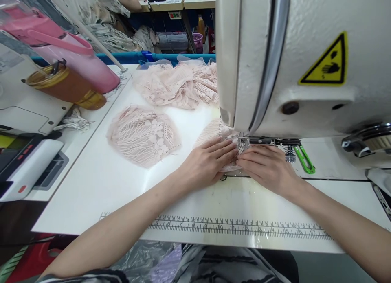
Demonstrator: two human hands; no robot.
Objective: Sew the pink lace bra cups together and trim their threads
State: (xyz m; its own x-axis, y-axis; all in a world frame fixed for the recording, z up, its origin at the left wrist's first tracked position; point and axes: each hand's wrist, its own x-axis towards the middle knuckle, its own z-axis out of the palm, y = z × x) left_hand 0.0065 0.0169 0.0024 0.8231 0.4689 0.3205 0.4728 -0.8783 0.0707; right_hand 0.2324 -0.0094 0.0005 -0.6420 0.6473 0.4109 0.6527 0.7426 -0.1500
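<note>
A pale pink lace piece (210, 130) lies under the needle area of a white sewing machine (253, 63). My left hand (210, 156) rests flat on this lace, its fingers stretched toward the presser foot (244, 140). From the right, my right hand (269, 165) has its fingers drawn together on the lace edge close beside the foot; its thumb is mostly hidden. Another lace piece, rounded like a cup (143, 136), lies apart on the table to the left. Behind it sits a crumpled heap of pink lace (180, 85).
A pink bottle (76, 59) and an amber cup (67, 87) stand at the left. A printed ruler (220, 226) runs along the front table edge. Green thread snips (305, 160) lie right of the foot. Another person's arm (131, 2) shows at the back.
</note>
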